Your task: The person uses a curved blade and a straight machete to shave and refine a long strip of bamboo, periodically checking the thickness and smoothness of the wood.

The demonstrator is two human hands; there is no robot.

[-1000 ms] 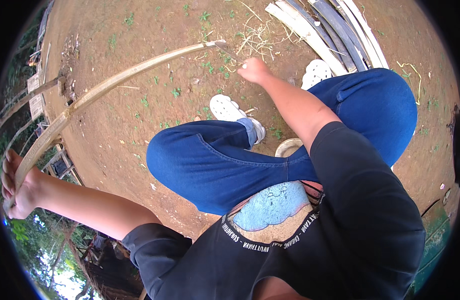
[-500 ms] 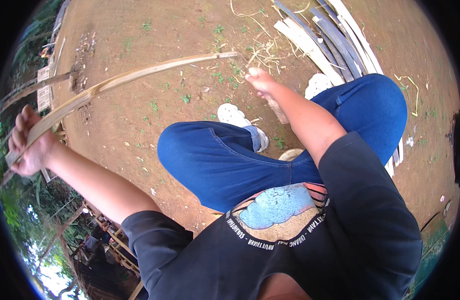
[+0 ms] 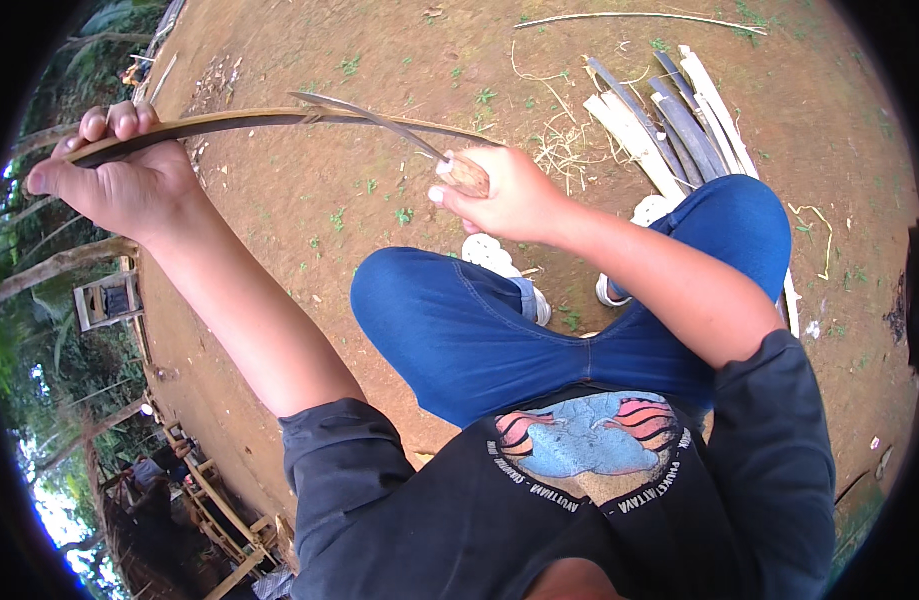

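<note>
My left hand (image 3: pixel 144 185), out at the far left, is closed round one end of a long, thin bamboo strip (image 3: pixel 229 121). The strip bows to the right, its dark face showing, and its far end reaches my right hand (image 3: pixel 519 195). That hand grips a knife (image 3: pixel 404 133) by its brown wooden handle. The narrow blade points up and left, crossing the strip in the picture; whether its edge touches the strip I cannot tell. Whether the right fingers also touch the strip's far end is hidden.
Several split bamboo pieces (image 3: pixel 684 125), pale and dark, lie beyond my right knee. Thin curled shavings (image 3: pixel 569 150) are scattered beside them. Another long strip (image 3: pixel 639 17) rests on the brown dirt ground farther off. A wooden structure (image 3: pixel 214 520) stands at the lower left.
My right hand has come up and left, bringing the knife blade into sight by the strip. The left hand has risen, and the strip now shows its dark face instead of the pale one.
</note>
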